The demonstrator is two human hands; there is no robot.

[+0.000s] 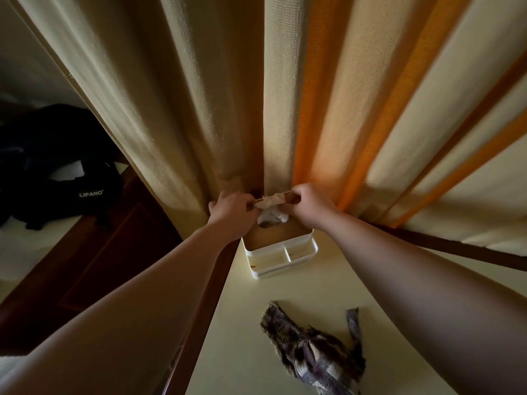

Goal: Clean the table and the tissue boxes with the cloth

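Head view: the left hand (229,208) and the right hand (309,205) each pinch 1 end of a tissue (271,201) stretched between them above the tissue box (281,253). The white box stands at the far edge of the pale table (285,292), against the curtain (199,95), with more tissue bunched at its top opening. The dark cloth (312,350) lies crumpled on the table nearer the person, untouched. A black bag (57,166) rests at left.
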